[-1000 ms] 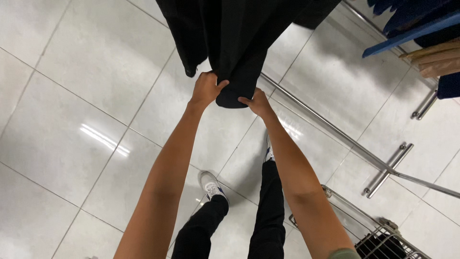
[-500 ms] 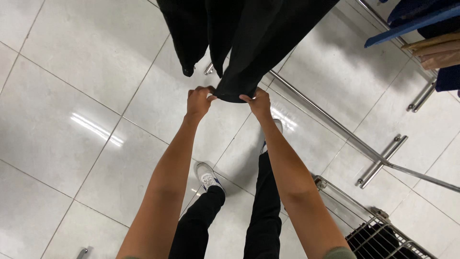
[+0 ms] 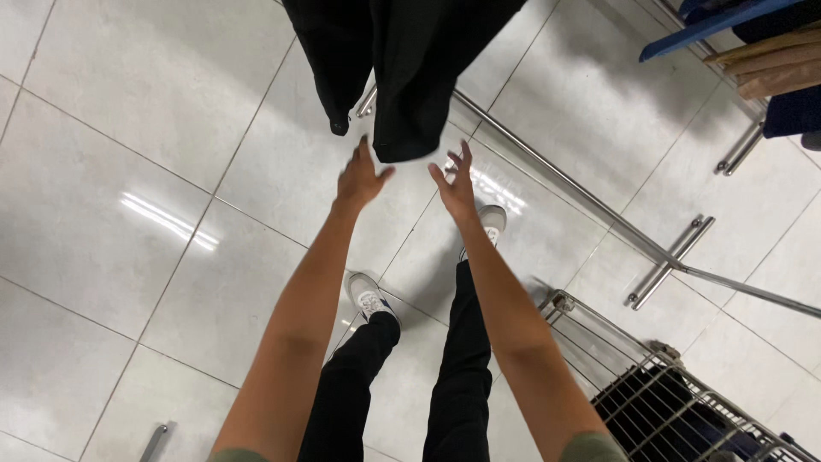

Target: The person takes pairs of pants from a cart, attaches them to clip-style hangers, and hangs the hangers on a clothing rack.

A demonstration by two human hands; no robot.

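A black garment (image 3: 402, 68) hangs down from above at the top middle, its hem ending just above my hands. My left hand (image 3: 359, 178) is below the hem, fingers spread, holding nothing. My right hand (image 3: 456, 184) is beside it to the right, also spread and apart from the cloth. Both arms reach forward over my black trousers and white shoes (image 3: 368, 295).
A metal clothes-rail base (image 3: 599, 205) with cross feet runs diagonally over the white tiled floor (image 3: 128, 171). A wire basket (image 3: 650, 402) with dark cloth inside stands at the lower right. Blue and tan garments (image 3: 770, 60) hang at the top right.
Both hands had gripped the hem of the black garment; they have let go and dropped slightly, fingers now spread. The garment hangs free.
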